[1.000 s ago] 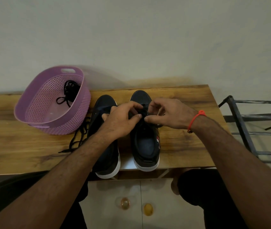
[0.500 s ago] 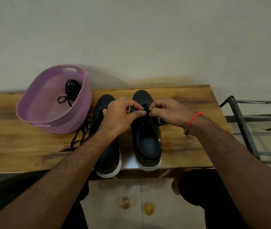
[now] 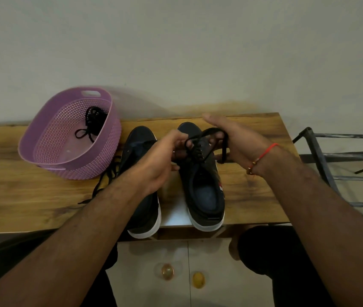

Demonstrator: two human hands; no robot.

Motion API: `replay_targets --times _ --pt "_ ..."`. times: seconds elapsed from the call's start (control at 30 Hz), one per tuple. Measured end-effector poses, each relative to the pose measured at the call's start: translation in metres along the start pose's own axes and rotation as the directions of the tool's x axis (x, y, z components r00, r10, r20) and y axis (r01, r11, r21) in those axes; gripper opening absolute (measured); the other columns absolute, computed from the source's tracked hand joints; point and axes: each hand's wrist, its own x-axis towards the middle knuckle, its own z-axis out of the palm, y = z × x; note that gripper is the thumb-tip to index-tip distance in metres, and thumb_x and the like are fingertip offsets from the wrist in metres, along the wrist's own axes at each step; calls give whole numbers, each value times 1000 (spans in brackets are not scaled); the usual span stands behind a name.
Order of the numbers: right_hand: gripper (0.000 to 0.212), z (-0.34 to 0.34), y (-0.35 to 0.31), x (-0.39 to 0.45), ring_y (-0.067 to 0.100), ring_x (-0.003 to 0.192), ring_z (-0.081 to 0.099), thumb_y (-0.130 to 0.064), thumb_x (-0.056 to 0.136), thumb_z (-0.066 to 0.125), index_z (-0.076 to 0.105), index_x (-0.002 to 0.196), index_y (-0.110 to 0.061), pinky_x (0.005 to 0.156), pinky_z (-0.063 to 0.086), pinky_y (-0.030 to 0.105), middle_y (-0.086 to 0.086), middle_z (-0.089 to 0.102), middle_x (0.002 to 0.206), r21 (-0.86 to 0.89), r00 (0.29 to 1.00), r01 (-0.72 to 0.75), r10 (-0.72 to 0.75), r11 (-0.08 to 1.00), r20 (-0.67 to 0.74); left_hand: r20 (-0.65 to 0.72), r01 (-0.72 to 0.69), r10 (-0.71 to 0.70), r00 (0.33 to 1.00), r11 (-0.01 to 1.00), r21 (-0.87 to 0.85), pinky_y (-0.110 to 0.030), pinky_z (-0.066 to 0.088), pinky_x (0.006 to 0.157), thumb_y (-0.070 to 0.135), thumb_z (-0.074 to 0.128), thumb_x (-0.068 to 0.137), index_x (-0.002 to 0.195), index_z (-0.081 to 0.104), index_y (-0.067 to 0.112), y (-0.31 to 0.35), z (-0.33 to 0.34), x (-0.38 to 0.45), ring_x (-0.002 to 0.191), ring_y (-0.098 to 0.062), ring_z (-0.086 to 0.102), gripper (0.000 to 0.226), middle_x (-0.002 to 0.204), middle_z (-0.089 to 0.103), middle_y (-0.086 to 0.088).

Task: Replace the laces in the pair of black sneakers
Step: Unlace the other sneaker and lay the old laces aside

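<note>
Here no brand or writing is legible; the right sneaker [image 3: 203, 185] shows only a small red-and-white mark on its outer side. Left hand [image 3: 158, 160] pinches a loop of the black lace [image 3: 200, 147] at frame centre, above that sneaker's eyelets, while the right hand [image 3: 236, 140] lies spread, fingers straight, the lace draped over it. Both sneakers stand on the wooden bench [image 3: 32, 196], the left sneaker [image 3: 141, 218] partly under the left forearm.

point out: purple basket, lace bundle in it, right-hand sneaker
purple basket [image 3: 49, 138]: head view, inner left wall.
lace bundle [image 3: 94, 118]: head view, middle of the coil.
right-hand sneaker [image 3: 205, 193]: head view, insole at the heel.
</note>
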Motion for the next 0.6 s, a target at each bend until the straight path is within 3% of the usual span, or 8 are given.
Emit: replay_targets --times 0.07,0.13,0.23,0.4,0.5,0.6 --pt "39 -3 -2 1 16 71 54 -60 83 67 50 75 -26 84 46 43 -9 48 60 174 999 -29 31 984 -12 5 17 -17 1000 994 -106 -37 31 73 49 44 97 70 61 27 6 -4 1 84 -11 50 39 91 65 9" --pt "42 -6 -4 0 16 62 53 -57 86 65 45 66 -26 83 45 44 -7 47 59 288 998 -55 60 956 -9 9 48 -47 999 975 -217 -35 32 69 59 43 96 68 62 26 11 -11 1 79 -11 51 47 91 66 6" --pt "50 -11 -8 -1 19 64 53 -57 88 60 39 55 -25 82 44 44 -4 47 64 407 996 -51 75 912 -44 28 63 -57 998 925 -375 -34 35 67 68 45 92 68 63 26 15 -23 0 84 -14 54 52 92 68 4" --pt "45 -26 -15 -3 19 66 54 -49 89 64 45 57 -23 94 47 43 -4 49 63 671 976 78 81 737 -203 -55 0 -40 998 811 -585 -31 36 68 67 47 91 71 57 26 23 -35 -3 79 -15 58 47 89 65 4" --pt "40 -35 -16 -2 21 68 55 -47 88 64 48 60 -23 90 52 42 -4 51 63 669 946 144 96 729 -308 -157 -85 -20 987 773 -629 -32 36 70 63 47 92 76 60 26 26 -44 -3 78 -15 57 43 88 64 6" --pt "32 -39 -16 0 20 68 55 -48 89 61 56 71 -22 78 51 36 -4 54 66 630 922 158 114 761 -369 -236 -152 15 972 805 -574 -33 38 73 62 46 95 93 68 24 27 -50 -3 83 -15 60 44 96 69 6"
